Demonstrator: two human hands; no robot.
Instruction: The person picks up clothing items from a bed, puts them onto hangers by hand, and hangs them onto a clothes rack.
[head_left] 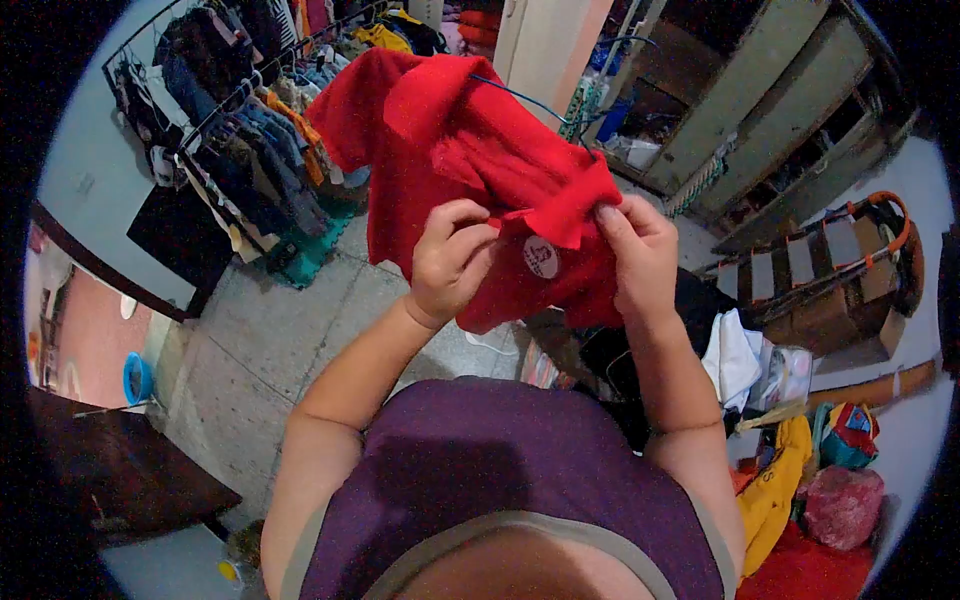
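Right hand (645,245) pinching a folded edge of a red soft-cloth garment (410,175); left hand (450,262) closed on it too. Garment aloft before the purple-clad torso (470,470), thin dark-blue hanger (520,95) at its upper edge. Grey tiled floor (250,375) below; dark hanging clothes (245,150) beyond, leftward.

Single head-worn view, wide-angle with a dark rounded border, directed forward and down: the wearer's purple sleeveless top with grey edging (480,440) occupies the near foreground, the bright red fabric garment (405,195) close range, the grey speckled tile floor (285,335) farther off.
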